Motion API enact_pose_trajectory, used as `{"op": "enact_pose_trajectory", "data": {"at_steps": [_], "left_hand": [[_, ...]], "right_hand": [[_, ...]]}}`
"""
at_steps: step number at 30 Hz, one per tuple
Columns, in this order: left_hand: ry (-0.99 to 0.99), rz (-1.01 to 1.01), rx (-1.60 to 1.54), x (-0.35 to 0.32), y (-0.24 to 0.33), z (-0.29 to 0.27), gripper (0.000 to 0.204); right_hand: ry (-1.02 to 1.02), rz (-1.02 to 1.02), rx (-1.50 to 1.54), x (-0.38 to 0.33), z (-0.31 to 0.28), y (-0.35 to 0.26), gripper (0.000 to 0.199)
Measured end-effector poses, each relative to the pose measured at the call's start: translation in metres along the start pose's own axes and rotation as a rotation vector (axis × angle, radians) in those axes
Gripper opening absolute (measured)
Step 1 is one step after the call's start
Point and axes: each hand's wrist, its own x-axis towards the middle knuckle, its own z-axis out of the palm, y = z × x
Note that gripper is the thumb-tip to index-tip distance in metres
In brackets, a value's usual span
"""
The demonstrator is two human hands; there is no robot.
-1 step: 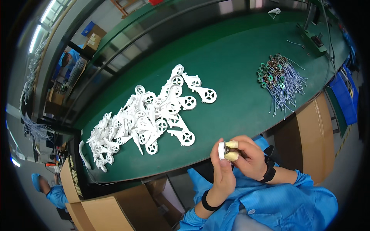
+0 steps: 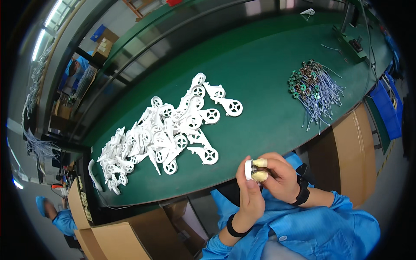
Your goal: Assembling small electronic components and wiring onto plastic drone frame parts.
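Just off the near edge of the bench, my left hand (image 2: 250, 200) is closed around a round white plastic housing (image 2: 248, 169), held on edge with its open side toward the right. My right hand (image 2: 281, 177) meets that side, its thumb and forefinger wearing yellowish finger cots (image 2: 260, 175). Those fingertips pinch at a small dark, metallic-looking part mostly hidden between them and the housing. Beyond my hands, to the left, lies a heap of white plastic housings (image 2: 168, 137) with spoked round ends. A pile of wired coils (image 2: 318, 93) with green discs and pale leads sits at the right.
The green bench (image 2: 260, 134) curves across the view. One white part (image 2: 308, 12) lies at its far right, near a stand with cables (image 2: 356, 44). Cardboard boxes (image 2: 117, 242) stand below the near edge, and a blue bin (image 2: 387, 108) at the right. A person (image 2: 65, 222) is at lower left.
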Motion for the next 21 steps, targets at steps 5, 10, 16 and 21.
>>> {"op": "enact_pose_trajectory", "data": {"at_steps": [5, 10, 16, 21], "left_hand": [[0.066, 0.077, 0.024, 0.001, -0.003, 0.006, 0.064], [0.012, 0.051, 0.081, 0.002, -0.001, 0.003, 0.062], [0.022, -0.018, 0.244, -0.002, 0.009, 0.01, 0.055], [0.044, 0.115, 0.531, -0.001, 0.009, 0.009, 0.051]], "right_hand": [[0.014, 0.014, 0.002, -0.002, -0.005, 0.005, 0.025], [-0.081, -0.235, -0.164, 0.005, -0.017, 0.009, 0.028], [-0.093, -0.325, -0.197, 0.006, -0.023, 0.01, 0.031], [-0.152, -0.328, -0.17, 0.014, -0.024, 0.007, 0.03]]}}
